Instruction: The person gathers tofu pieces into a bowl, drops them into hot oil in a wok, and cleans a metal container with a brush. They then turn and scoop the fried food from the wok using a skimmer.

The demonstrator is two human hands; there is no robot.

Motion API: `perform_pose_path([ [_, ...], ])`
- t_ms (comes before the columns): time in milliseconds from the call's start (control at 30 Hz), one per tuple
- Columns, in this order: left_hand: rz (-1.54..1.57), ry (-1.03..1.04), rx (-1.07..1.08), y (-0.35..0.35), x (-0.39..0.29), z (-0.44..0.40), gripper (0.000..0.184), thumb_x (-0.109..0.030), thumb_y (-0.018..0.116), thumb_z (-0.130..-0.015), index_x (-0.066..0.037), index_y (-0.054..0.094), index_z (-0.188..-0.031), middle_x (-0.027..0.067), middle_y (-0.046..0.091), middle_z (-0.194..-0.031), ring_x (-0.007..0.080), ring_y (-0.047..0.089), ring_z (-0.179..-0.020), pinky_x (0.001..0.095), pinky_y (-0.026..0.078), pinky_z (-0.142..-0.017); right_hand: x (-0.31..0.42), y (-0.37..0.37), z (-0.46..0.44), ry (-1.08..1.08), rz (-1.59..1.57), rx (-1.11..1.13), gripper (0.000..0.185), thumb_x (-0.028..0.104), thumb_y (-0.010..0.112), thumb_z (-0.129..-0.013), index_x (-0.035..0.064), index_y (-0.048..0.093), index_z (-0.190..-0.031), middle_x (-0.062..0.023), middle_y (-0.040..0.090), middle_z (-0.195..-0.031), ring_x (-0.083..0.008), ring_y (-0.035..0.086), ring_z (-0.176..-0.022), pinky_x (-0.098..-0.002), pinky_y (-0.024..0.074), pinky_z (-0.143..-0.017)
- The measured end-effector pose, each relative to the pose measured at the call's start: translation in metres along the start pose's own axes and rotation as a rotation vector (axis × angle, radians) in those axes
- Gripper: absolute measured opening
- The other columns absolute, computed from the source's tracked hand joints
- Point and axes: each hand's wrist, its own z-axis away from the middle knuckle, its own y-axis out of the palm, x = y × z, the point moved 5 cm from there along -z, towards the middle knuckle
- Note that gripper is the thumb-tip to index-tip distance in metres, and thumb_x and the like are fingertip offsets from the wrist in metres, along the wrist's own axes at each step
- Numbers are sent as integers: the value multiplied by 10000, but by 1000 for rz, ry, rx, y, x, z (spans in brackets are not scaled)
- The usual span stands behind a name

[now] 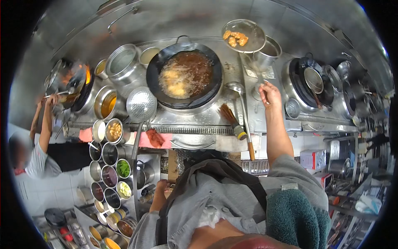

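Note:
My right hand (270,94) is raised over the steel counter, its fingers curled together; what they hold, if anything, I cannot make out. Beyond it, a wire strainer (256,38) with browned fried pieces (236,38) rests over a steel pot (271,47). A ladle (244,112) with a wooden handle lies left of the hand, beside a bristle brush (233,121). My left hand (163,186) hangs low beside my body, its fingers mostly hidden. In front of me, a black wok (155,68) holds bubbling oil with pale battered food (176,81) frying in it.
A perforated skimmer (141,103) lies left of the wok. Several steel pots of ingredients, including chopped greens (123,168), stand at the lower left. A co-worker's hand (52,99) is at a flaming wok (74,81) far left. Another wok (327,85) sits right.

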Motion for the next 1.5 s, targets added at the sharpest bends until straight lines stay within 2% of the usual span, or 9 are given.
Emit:
perform_pose_path([
  [133, 101, 125, -62, -7, -47, 26, 139, -160, 515, -838, -79, 629, -830, 68, 611, -704, 218, 585, -571, 378, 481, -467, 43, -55, -26, -118, 299, -132, 104, 60, 524, -828, -41, 541, -807, -72, 531, -574, -102, 443, -368, -226, 278, -299],
  [333, -174, 157, -186, 21, 31, -45, 294, -331, 547, -774, -90, 687, -866, 154, 671, -890, 305, 647, -850, 407, 491, -735, 69, -109, -73, -599, 1488, -488, 316, 92, 524, -787, -1, 605, -1078, -221, 658, -850, -318, 665, -743, -395, 528, -647],
  [433, -97, 278, -28, 23, -4, -37, 159, -156, 501, -831, -15, 574, -823, 94, 562, -600, 230, 558, -474, 368, 456, -432, 61, -102, -64, -545, 1600, -500, 394, 105, 522, -791, 55, 570, -1179, -241, 624, -939, -387, 614, -874, -468, 484, -779],
  [800, 504, -234, -12, 52, 49, -40, 165, -227, 539, -865, -105, 620, -940, 70, 616, -790, 186, 597, -620, 354, 523, -496, -11, 33, 9, -149, 871, -5, 399, 84, 485, -848, 13, 534, -1237, -71, 557, -573, -146, 517, -404, -308, 396, -359],
  [967, 177, 144, -42, 70, 95, -89, 217, -230, 538, -851, -106, 630, -1004, 87, 649, -880, 206, 642, -730, 370, 536, -511, -83, 61, 1, -27, 951, 192, 303, 62, 502, -839, -43, 562, -1117, -58, 536, -564, -153, 487, -375, -294, 369, -325],
  [1267, 273, -286, -21, 49, 41, 13, 238, -200, 596, -791, -51, 634, -972, 175, 645, -998, 285, 654, -823, 413, 532, -670, -165, 130, 30, 356, 404, 353, 72, 40, 541, -829, -27, 543, -803, -65, 512, -564, -129, 417, -346, -261, 298, -305],
  [1333, 727, -254, 32, 72, 102, -28, 194, -165, 535, -840, -99, 662, -971, 61, 648, -810, 159, 607, -668, 321, 496, -571, -169, 154, 23, 361, 263, 387, 94, 54, 546, -828, 1, 544, -751, -53, 525, -580, -136, 454, -375, -277, 314, -332],
  [1467, -580, 484, -52, 44, 86, -51, 265, -237, 617, -757, -113, 659, -988, 144, 666, -891, 310, 652, -699, 388, 539, -714, -159, 168, 12, 308, 204, 378, 64, 54, 540, -834, -1, 561, -809, -37, 526, -583, -121, 452, -379, -264, 319, -331],
  [1500, -68, 375, -89, 40, 111, -67, 288, -254, 627, -756, -127, 653, -1013, 122, 663, -899, 281, 656, -768, 404, 533, -747, -154, 165, 11, 280, 219, 350, 58, 49, 538, -834, -1, 567, -831, -35, 526, -579, -117, 445, -370, -259, 319, -323],
])
